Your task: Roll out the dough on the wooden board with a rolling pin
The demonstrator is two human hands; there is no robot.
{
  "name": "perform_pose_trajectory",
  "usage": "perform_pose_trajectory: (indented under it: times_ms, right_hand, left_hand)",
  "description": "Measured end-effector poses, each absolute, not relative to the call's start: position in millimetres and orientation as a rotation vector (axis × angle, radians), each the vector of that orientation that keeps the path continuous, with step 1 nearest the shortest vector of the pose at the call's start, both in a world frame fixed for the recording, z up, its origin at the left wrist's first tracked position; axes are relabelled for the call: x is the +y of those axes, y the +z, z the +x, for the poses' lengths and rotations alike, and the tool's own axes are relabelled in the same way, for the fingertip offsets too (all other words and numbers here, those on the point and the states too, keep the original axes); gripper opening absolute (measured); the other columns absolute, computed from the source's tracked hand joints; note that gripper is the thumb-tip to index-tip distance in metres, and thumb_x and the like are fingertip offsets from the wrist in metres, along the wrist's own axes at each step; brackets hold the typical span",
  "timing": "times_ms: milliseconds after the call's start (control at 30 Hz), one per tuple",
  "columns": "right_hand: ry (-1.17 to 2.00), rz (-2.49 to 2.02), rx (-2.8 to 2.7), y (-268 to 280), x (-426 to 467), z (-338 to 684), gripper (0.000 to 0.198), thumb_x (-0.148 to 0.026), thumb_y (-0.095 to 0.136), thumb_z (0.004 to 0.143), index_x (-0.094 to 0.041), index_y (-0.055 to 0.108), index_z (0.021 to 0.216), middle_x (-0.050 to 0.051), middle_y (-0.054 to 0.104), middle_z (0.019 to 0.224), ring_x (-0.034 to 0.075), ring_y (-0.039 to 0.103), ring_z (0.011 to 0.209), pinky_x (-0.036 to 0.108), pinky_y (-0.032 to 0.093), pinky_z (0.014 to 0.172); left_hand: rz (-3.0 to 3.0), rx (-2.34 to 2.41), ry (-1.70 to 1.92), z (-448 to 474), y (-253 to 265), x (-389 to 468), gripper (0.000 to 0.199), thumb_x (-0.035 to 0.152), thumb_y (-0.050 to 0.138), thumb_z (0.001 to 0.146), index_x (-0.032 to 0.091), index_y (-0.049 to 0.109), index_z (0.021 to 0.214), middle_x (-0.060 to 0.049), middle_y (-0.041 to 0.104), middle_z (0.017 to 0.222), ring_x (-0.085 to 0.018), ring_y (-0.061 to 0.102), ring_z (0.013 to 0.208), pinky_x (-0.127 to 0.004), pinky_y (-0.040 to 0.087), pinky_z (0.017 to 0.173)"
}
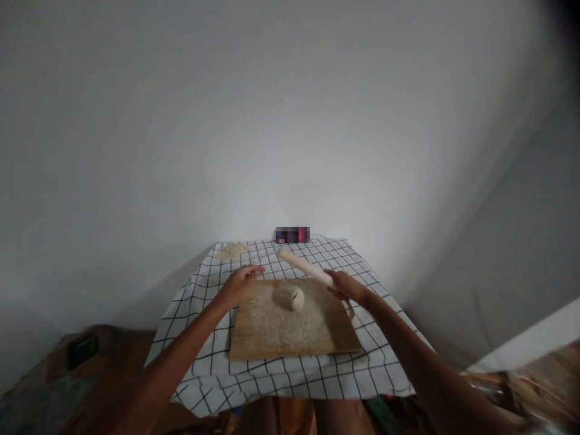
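My right hand point(343, 285) is wrapped round one end of a pale rolling pin point(302, 263), which slants up and to the left, raised over the far edge of the wooden board point(267, 341). On the floured board sits a small ball of dough point(297, 299) with a dark mark or crease on its side. Over the board's far left corner, my left hand point(243, 283) hovers with fingers loosely extended and nothing visible in them. The dough ball lies between the two hands, touched by neither. A pale rounded edge shows partly below my right hand; what it belongs to is hidden.
A white cloth with black checks point(203, 338) covers the table. Flat pale pieces, seemingly dough, form a pile point(232, 250) at the far left corner. A dark and red box, blurred out point(292, 235), stands against the wall. Cardboard boxes point(81, 350) lie on the floor at left.
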State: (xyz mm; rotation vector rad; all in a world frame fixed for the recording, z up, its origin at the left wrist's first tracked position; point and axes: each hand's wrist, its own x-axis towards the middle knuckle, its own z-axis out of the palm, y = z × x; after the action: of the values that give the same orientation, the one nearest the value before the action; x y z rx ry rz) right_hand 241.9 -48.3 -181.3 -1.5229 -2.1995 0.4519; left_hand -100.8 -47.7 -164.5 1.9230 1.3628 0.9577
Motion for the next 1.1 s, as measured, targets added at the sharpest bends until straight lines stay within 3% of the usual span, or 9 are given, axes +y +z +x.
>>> perform_pose_trajectory:
  times_ms: [100, 233, 433, 533, 633, 800, 900, 1000, 1100]
  right_hand:
    - [0.809, -1.505, -1.92, -184.3, -70.5, 244.3, 0.071, -0.064, 0.009, 0.109, -0.026, 0.048, 0.064, -0.002, 0.042, 0.045, 0.016, 0.045, 0.044, 0.029, 0.044, 0.05]
    - [1.005, -1.374, -1.64, -187.9, -88.7, 220.0, 0.071, -0.076, 0.02, 0.105, -0.027, 0.043, 0.059, -0.003, 0.041, 0.047, 0.013, 0.041, 0.044, 0.027, 0.038, 0.05]
    - [1.089, -1.324, -1.369, -216.2, -92.8, 209.0, 0.066, -0.075, 0.024, 0.102, -0.028, 0.041, 0.06, -0.005, 0.036, 0.046, 0.012, 0.031, 0.042, 0.026, 0.027, 0.044]
    - [1.1, -1.275, -1.347, -226.5, -93.6, 212.9, 0.065, -0.075, 0.029, 0.102, -0.027, 0.042, 0.06, -0.005, 0.038, 0.047, 0.011, 0.033, 0.043, 0.026, 0.027, 0.045]
    - [1.139, -1.181, -1.316, -230.4, -95.8, 216.8, 0.061, -0.075, 0.037, 0.101, -0.026, 0.046, 0.064, -0.005, 0.04, 0.05, 0.01, 0.034, 0.044, 0.025, 0.026, 0.044]
    - [1.148, -1.057, -1.225, -235.5, -99.5, 220.4, 0.053, -0.069, 0.046, 0.099, -0.025, 0.048, 0.069, -0.007, 0.04, 0.053, 0.01, 0.031, 0.044, 0.024, 0.025, 0.044]
    - [1.16, -1.038, -1.196, -237.2, -101.0, 220.8, 0.053, -0.066, 0.044, 0.1, -0.025, 0.047, 0.066, -0.007, 0.036, 0.051, 0.01, 0.029, 0.044, 0.024, 0.023, 0.044]
    - [1.157, -1.07, -1.182, -235.4, -103.0, 220.0, 0.053, -0.066, 0.045, 0.099, -0.025, 0.047, 0.066, -0.007, 0.036, 0.052, 0.01, 0.028, 0.045, 0.024, 0.022, 0.044]
    - [1.134, -1.1, -1.21, -232.1, -105.7, 217.8, 0.054, -0.069, 0.046, 0.098, -0.025, 0.048, 0.067, -0.007, 0.038, 0.053, 0.01, 0.03, 0.045, 0.024, 0.024, 0.044]
  left_hand:
    - [2.03, 1.254, 0.807, -73.2, -166.9, -48.5, 0.051, 0.061, 0.053, 0.101, 0.02, 0.078, 0.116, -0.008, 0.082, 0.106, -0.028, 0.077, 0.098, -0.039, 0.061, 0.089]
    - [2.207, 1.223, 0.526, -34.6, -179.6, -52.1, 0.034, 0.046, 0.057, 0.1, 0.019, 0.076, 0.091, -0.007, 0.079, 0.091, -0.026, 0.074, 0.089, -0.035, 0.057, 0.082]
    - [2.205, 1.138, 0.656, -37.6, -178.4, -62.1, 0.024, 0.036, 0.068, 0.094, 0.019, 0.078, 0.108, -0.007, 0.083, 0.103, -0.026, 0.076, 0.097, -0.035, 0.059, 0.087]
    - [2.247, 1.061, 0.821, -46.8, -186.6, -76.1, 0.03, 0.03, 0.065, 0.097, 0.023, 0.077, 0.123, -0.008, 0.081, 0.126, -0.026, 0.074, 0.121, -0.039, 0.058, 0.106]
    - [2.248, 0.879, 0.741, -62.8, -199.5, -85.8, 0.038, 0.029, 0.065, 0.097, 0.026, 0.074, 0.134, -0.008, 0.07, 0.152, -0.028, 0.06, 0.147, -0.044, 0.055, 0.117]
    - [2.087, 1.056, 0.972, -77.8, -192.2, -73.4, 0.045, 0.036, 0.049, 0.108, 0.021, 0.065, 0.147, -0.012, 0.069, 0.153, -0.028, 0.065, 0.141, -0.049, 0.054, 0.12]
    - [2.227, 1.259, 0.843, -62.8, -183.9, -68.1, 0.044, 0.041, 0.063, 0.101, 0.02, 0.072, 0.139, -0.013, 0.074, 0.141, -0.032, 0.071, 0.128, -0.051, 0.057, 0.114]
    - [2.375, 1.279, 0.667, -44.4, -185.3, -72.4, 0.044, 0.038, 0.08, 0.089, 0.021, 0.078, 0.13, -0.013, 0.075, 0.136, -0.035, 0.069, 0.129, -0.051, 0.056, 0.114]
    - [2.429, 1.063, 0.586, -38.9, -188.3, -76.4, 0.046, 0.026, 0.075, 0.09, 0.023, 0.076, 0.135, -0.009, 0.074, 0.143, -0.03, 0.066, 0.138, -0.047, 0.052, 0.122]
